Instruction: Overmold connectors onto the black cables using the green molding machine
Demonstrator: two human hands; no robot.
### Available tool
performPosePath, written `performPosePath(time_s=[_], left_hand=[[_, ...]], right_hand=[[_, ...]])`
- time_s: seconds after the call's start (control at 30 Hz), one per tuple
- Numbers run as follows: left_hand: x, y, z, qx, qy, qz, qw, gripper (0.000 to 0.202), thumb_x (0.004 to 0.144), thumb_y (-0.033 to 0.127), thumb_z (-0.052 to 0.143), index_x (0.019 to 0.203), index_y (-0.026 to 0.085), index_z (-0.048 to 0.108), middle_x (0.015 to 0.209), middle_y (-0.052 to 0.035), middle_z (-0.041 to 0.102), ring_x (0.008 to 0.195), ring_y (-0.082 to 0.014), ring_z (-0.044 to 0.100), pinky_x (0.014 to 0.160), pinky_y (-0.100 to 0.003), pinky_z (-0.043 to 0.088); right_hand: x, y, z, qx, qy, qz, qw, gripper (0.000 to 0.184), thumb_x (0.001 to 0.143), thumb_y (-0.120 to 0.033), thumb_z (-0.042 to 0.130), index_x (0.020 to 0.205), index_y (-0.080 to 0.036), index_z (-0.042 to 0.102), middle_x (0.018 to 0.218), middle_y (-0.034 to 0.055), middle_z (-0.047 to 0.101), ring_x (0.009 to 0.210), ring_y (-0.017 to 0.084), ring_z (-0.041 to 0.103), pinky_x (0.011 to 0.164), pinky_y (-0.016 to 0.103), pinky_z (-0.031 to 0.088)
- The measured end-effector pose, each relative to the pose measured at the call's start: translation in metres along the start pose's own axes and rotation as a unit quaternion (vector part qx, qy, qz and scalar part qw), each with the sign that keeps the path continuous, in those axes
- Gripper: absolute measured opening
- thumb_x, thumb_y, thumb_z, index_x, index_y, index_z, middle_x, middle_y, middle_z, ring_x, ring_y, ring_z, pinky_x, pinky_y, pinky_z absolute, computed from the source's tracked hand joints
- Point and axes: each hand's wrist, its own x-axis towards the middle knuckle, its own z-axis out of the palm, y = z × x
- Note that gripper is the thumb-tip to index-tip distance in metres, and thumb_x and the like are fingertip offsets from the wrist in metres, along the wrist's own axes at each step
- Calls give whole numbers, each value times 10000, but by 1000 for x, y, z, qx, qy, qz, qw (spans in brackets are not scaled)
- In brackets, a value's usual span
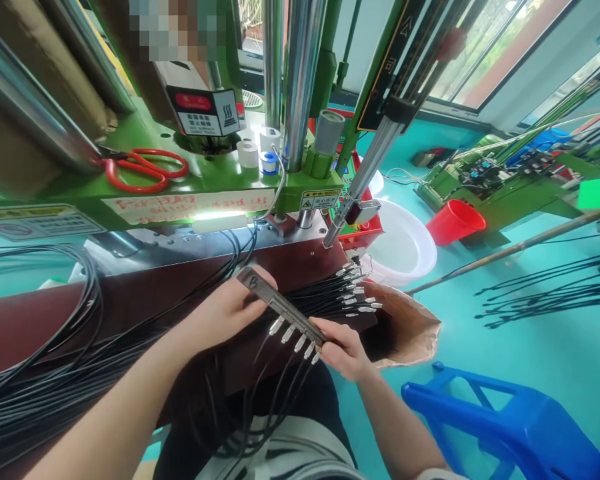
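Observation:
A dark metal mold bar (285,308) is held tilted between my two hands, above my lap. My left hand (233,303) grips its upper left end, where a letter is marked. At the lower right end, my right hand (343,348) is closed on it with the thumb on the near side. Several silver cable connectors (299,343) stick out along the bar's near edge, their black cables hanging toward my lap. Just behind the bar lies a bundle of black cables (315,297) with silver connector ends on the machine's dark red table (145,277).
A green press (220,193) stands in front, carrying red-handled scissors (145,170), tape rolls and a hot-surface label. Long black cables (45,373) lie left. Right are a paper sack (415,323), a white tub (405,240), a red bucket (456,223) and a blue stool (510,420).

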Motion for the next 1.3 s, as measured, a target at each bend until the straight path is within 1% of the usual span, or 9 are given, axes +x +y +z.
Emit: performPosePath(time_s=[0.07, 0.2, 0.53, 0.7, 0.8, 0.93, 1.07, 1.17, 1.3], left_hand=[[17, -2, 14, 165, 39, 37, 985, 194, 832, 264, 445, 889, 138, 581, 925, -88, 586, 874, -205, 497, 810, -365, 403], [57, 0, 59, 320, -38, 114, 940, 177, 834, 257, 471, 873, 147, 603, 876, -84, 571, 824, -204, 487, 732, -347, 421], [120, 22, 112, 319, -85, 151, 932, 183, 858, 189, 386, 831, 137, 559, 909, -93, 578, 827, -195, 535, 641, -291, 437], [115, 26, 96, 6, 3, -49, 999, 181, 831, 252, 387, 680, 176, 451, 638, -14, 534, 560, -115, 500, 510, -233, 390], [92, 23, 68, -295, -8, -196, 935, 222, 823, 334, 394, 651, 193, 382, 507, 48, 444, 361, -61, 351, 363, -192, 270], [42, 20, 31, -503, 10, -227, 834, 164, 767, 283, 508, 715, 200, 375, 567, 43, 502, 485, -96, 518, 463, -212, 412], [3, 24, 17, -549, 78, -214, 804, 176, 808, 297, 483, 735, 215, 344, 501, 97, 378, 379, -40, 356, 383, -152, 285], [-7, 26, 20, -478, 119, -203, 846, 192, 810, 336, 492, 733, 208, 372, 475, 114, 272, 359, -21, 199, 357, -145, 125], [-5, 25, 25, -321, 172, -173, 915, 200, 799, 354, 496, 722, 193, 407, 473, 107, 287, 393, -33, 234, 382, -164, 167]], right_hand=[[0, 1, 0, 7, 0, 10, 1000, 403, 861, -284, 482, 1253, -195, 510, 564, -29, 470, 439, 64, 383, 412, 191, 319], [-1, 4, -1, 17, 0, -12, 1000, 413, 853, -283, 495, 1258, -203, 508, 629, -7, 526, 448, 63, 397, 420, 194, 332], [-5, 9, 0, 47, 31, -24, 998, 406, 852, -269, 491, 1253, -207, 514, 537, -33, 466, 430, 72, 400, 400, 188, 329], [-9, 12, 2, 121, 60, 24, 991, 398, 842, -340, 515, 1220, -216, 546, 534, -37, 435, 378, 46, 323, 344, 172, 252], [-8, 9, 4, 187, 92, 77, 975, 419, 832, -390, 528, 1222, -236, 538, 541, -54, 394, 349, 23, 267, 317, 158, 201], [-1, 3, 4, 209, 124, 129, 962, 439, 830, -391, 534, 1238, -231, 522, 536, -60, 381, 348, 18, 270, 319, 155, 185], [4, 1, 3, 201, 109, 152, 962, 445, 845, -355, 521, 1262, -202, 498, 487, -74, 362, 332, 21, 263, 322, 162, 171], [5, 2, 2, 207, 95, 166, 960, 434, 849, -334, 520, 1263, -208, 496, 469, -81, 354, 327, 18, 251, 328, 167, 167], [5, 3, 3, 192, 95, 173, 961, 424, 839, -336, 532, 1246, -216, 515, 479, -77, 375, 321, 12, 254, 324, 167, 153]])
